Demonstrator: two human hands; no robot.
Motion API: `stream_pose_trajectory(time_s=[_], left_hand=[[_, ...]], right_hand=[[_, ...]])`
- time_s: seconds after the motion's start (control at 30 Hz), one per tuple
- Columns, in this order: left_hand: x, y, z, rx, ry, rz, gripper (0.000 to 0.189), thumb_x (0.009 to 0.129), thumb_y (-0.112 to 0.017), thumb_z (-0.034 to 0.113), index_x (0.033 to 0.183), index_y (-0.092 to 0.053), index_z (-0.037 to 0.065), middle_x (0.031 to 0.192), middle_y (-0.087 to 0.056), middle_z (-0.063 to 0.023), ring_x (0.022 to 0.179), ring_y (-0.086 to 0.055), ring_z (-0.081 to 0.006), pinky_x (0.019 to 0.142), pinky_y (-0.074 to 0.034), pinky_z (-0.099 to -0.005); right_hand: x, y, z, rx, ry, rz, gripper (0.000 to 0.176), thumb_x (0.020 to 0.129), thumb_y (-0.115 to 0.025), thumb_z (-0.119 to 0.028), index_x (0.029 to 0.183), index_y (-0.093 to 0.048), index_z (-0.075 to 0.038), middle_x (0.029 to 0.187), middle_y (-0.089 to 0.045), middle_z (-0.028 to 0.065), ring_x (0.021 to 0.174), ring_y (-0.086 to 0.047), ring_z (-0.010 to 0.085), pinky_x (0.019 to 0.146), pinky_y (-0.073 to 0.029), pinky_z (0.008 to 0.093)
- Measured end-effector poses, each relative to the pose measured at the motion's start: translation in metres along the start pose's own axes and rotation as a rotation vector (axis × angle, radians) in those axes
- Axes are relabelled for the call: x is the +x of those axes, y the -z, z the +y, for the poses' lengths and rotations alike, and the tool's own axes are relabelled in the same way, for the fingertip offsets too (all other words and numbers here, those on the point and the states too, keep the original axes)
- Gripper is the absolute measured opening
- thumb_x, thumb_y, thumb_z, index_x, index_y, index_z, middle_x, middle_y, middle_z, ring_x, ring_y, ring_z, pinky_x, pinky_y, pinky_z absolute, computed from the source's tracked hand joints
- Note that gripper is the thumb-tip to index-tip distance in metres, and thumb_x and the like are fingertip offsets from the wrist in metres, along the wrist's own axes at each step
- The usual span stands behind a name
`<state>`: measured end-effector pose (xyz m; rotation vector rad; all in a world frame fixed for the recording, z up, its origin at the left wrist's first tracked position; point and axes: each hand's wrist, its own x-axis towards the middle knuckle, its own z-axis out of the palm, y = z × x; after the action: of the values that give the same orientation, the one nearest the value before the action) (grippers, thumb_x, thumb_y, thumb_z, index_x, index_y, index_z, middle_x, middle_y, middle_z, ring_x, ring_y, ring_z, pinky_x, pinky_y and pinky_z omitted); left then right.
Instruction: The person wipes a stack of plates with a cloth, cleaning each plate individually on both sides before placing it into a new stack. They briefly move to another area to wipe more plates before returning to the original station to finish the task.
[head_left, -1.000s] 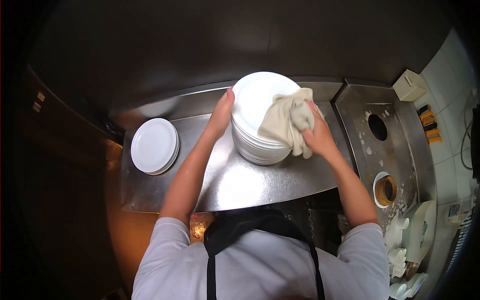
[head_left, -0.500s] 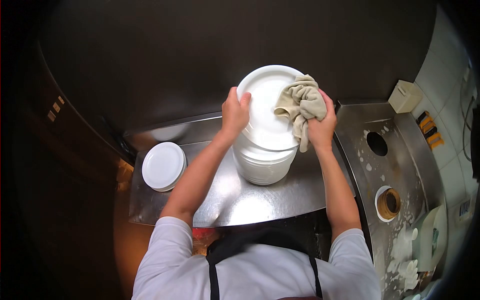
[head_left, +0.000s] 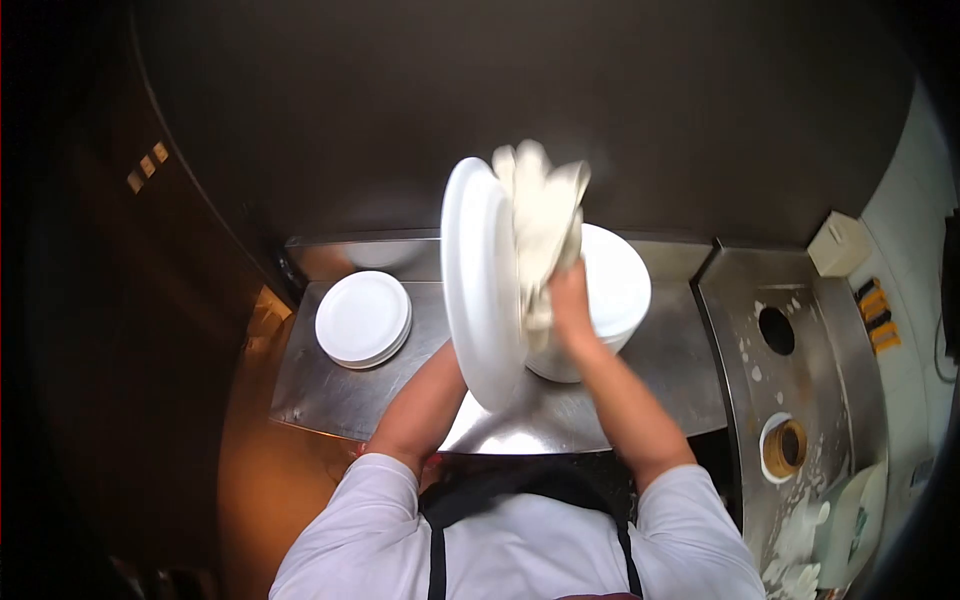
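A white plate [head_left: 472, 285] is held up, tilted nearly edge-on to me, above the metal counter. My left forearm [head_left: 420, 400] runs up behind this plate, which hides my left hand and its fingers; the plate stays aloft on that side. My right hand [head_left: 571, 305] is closed around a bunched beige cloth [head_left: 545, 215], which lies against the plate's right face and is smeared by motion. Partly behind my right hand stands a tall stack of white plates [head_left: 618, 285]. On the left of the counter sits a lower stack of smaller white plates [head_left: 362, 318].
The metal counter [head_left: 660, 385] meets a dark wall [head_left: 350, 120] at the back. At right is a wet metal sink surface [head_left: 745, 345] with a round dark hole [head_left: 775, 330], a brown ring-shaped item [head_left: 788, 447] on a white dish, and a cream box [head_left: 840, 244].
The plate has swung from facing me to nearly edge-on and shifted left, away from above the tall stack. The cloth and right hand moved left with it. My left hand has gone out of sight.
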<state>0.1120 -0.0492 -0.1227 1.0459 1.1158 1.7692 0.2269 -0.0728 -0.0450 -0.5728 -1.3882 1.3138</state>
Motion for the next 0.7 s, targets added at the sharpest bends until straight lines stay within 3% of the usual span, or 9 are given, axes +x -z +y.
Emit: stream_pose_trajectory(time_s=[0.1,0.17,0.23,0.37,0.47,0.53,0.6,0.67,0.7], left_hand=[[-0.018,0.045,0.006,-0.055,0.068,0.034,0.047,0.102,-0.053,0.048,0.093,-0.058,0.003,0.076,-0.063,-0.0144,0.070,-0.062,-0.0292,0.068,-0.049,-0.0418],[-0.035,0.060,0.001,-0.079,0.106,0.044,0.047,0.102,-0.053,0.048,0.093,-0.058,0.003,0.075,-0.063,-0.0146,0.069,-0.062,-0.0292,0.068,-0.049,-0.0419],[-0.052,0.067,-0.009,-0.091,0.141,0.058,0.047,0.102,-0.053,0.049,0.092,-0.058,0.003,0.075,-0.063,-0.0148,0.069,-0.061,-0.0292,0.067,-0.049,-0.0420],[-0.085,0.092,-0.021,-0.125,0.202,0.101,0.048,0.102,-0.053,0.049,0.091,-0.057,0.002,0.074,-0.062,-0.0152,0.068,-0.061,-0.0292,0.067,-0.049,-0.0422],[-0.094,0.120,-0.015,-0.132,0.218,0.128,0.048,0.102,-0.052,0.049,0.090,-0.057,0.002,0.073,-0.062,-0.0155,0.068,-0.061,-0.0292,0.066,-0.048,-0.0424],[-0.102,0.138,-0.012,-0.140,0.238,0.140,0.049,0.102,-0.052,0.049,0.089,-0.057,0.002,0.073,-0.062,-0.0157,0.067,-0.060,-0.0291,0.066,-0.048,-0.0425],[-0.109,0.147,-0.013,-0.153,0.256,0.146,0.049,0.102,-0.052,0.050,0.089,-0.057,0.002,0.072,-0.062,-0.0159,0.067,-0.060,-0.0291,0.065,-0.048,-0.0426],[-0.121,0.149,-0.018,-0.157,0.265,0.150,0.049,0.101,-0.052,0.050,0.088,-0.057,0.002,0.072,-0.061,-0.0161,0.066,-0.060,-0.0291,0.065,-0.048,-0.0427],[-0.122,0.149,-0.022,-0.159,0.268,0.156,0.050,0.101,-0.052,0.050,0.088,-0.057,0.002,0.071,-0.061,-0.0162,0.066,-0.060,-0.0291,0.065,-0.048,-0.0427]], right_hand=[[-0.081,-0.018,0.077,-0.278,0.389,-0.153,0.069,0.094,-0.064,-0.032,0.149,-0.038,-0.001,0.155,-0.035,0.0199,0.146,-0.029,0.0355,0.121,-0.019,0.0447],[-0.081,-0.047,0.052,-0.410,0.608,-0.280,0.083,0.084,-0.073,-0.030,0.151,-0.033,-0.002,0.156,-0.033,0.0205,0.146,-0.028,0.0381,0.120,-0.020,0.0470],[-0.055,-0.059,0.031,-0.307,0.543,-0.298,0.080,0.080,-0.076,-0.022,0.147,-0.038,-0.002,0.147,-0.046,0.0202,0.136,-0.042,0.0347,0.114,-0.031,0.0449],[-0.035,-0.069,0.039,-0.037,0.049,-0.148,0.045,0.078,-0.079,-0.018,0.117,-0.065,0.000,0.113,-0.070,0.0129,0.106,-0.066,0.0219,0.092,-0.051,0.0351],[-0.098,-0.088,0.064,0.133,0.126,-0.173,0.068,0.076,-0.083,-0.029,0.131,-0.057,0.000,0.131,-0.060,0.0175,0.122,-0.058,0.0281,0.104,-0.045,0.0400],[-0.113,-0.099,0.054,-0.018,0.337,-0.259,0.084,0.072,-0.085,-0.035,0.141,-0.049,0.000,0.138,-0.054,0.0194,0.129,-0.053,0.0314,0.109,-0.040,0.0417],[-0.100,-0.104,0.021,-0.567,0.636,-0.414,0.101,0.066,-0.087,-0.039,0.147,-0.041,0.000,0.143,-0.050,0.0209,0.133,-0.049,0.0334,0.112,-0.037,0.0429],[-0.075,-0.105,0.042,-0.315,0.488,-0.269,0.095,0.069,-0.087,-0.031,0.146,-0.040,0.000,0.138,-0.055,0.0205,0.129,-0.054,0.0307,0.108,-0.041,0.0408],[-0.063,-0.110,0.045,-0.128,0.303,-0.249,0.084,0.071,-0.086,-0.026,0.140,-0.046,0.000,0.133,-0.059,0.0183,0.123,-0.058,0.0273,0.104,-0.044,0.0386]])
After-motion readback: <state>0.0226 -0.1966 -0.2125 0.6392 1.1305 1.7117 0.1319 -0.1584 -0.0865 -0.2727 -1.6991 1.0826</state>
